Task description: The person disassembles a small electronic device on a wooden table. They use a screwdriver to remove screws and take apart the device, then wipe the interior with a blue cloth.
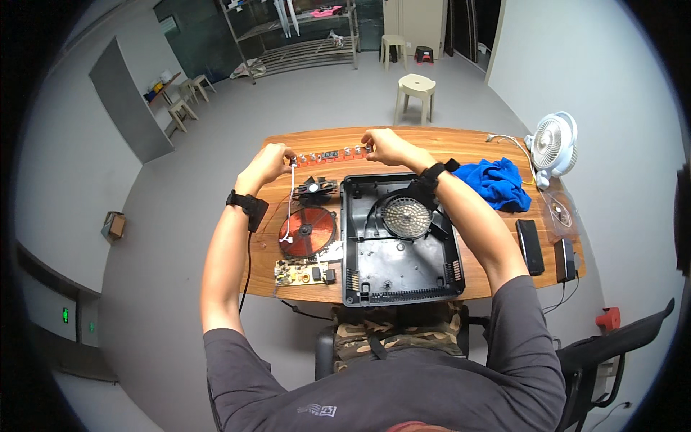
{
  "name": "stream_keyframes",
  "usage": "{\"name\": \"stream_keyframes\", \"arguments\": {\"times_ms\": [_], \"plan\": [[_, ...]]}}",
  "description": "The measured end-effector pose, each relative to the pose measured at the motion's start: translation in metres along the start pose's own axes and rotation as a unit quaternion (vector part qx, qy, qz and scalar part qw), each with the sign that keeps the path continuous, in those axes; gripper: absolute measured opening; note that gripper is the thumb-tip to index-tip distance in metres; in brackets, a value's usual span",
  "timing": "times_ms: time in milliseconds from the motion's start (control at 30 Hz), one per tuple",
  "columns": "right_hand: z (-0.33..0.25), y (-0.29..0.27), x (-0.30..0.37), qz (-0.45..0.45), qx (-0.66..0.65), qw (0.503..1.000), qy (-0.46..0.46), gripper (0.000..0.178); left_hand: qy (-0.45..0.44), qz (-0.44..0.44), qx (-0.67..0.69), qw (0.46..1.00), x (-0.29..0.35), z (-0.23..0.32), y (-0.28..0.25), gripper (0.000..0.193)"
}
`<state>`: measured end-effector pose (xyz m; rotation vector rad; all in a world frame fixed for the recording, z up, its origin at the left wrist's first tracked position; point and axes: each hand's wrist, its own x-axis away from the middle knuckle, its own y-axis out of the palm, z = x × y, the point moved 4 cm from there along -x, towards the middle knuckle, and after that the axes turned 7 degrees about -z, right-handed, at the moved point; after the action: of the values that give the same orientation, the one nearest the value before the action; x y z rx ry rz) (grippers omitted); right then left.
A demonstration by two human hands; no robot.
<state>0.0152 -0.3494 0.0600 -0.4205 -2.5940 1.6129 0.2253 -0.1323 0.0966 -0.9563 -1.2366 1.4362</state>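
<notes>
A long, narrow red circuit board (330,155) with a small dark digit display and several buttons lies across the far side of the table. My left hand (271,164) pinches its left end, and my right hand (385,147) grips its right end. From the left end a white cable (291,198) hangs toward me, its plug resting over a round copper-red coil (307,232). Between board and coil sits a black cooling fan (315,190). A yellowish circuit board (305,273) with components lies at the near left. Right of these stands an open black plastic housing (392,263) with a round grille.
The wooden table (482,144) also bears a crumpled blue cloth (495,184), a white desk fan (554,144), a black phone-like slab (530,247) and a dark box with cables (565,260) at the right. A cream stool (416,88) stands beyond the table.
</notes>
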Motion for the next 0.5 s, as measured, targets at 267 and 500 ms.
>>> {"name": "stream_keyframes", "arguments": {"times_ms": [267,500], "plan": [[-0.012,0.054,-0.092,-0.062,0.053,0.996,0.024,0.033,-0.042,0.014,-0.014,0.999,-0.008,-0.085,0.029,0.032],[0.019,0.101,-0.129,-0.087,0.073,0.992,0.057,0.02,-0.077,0.013,-0.001,0.997,-0.035,-0.125,0.074,0.03]]}}
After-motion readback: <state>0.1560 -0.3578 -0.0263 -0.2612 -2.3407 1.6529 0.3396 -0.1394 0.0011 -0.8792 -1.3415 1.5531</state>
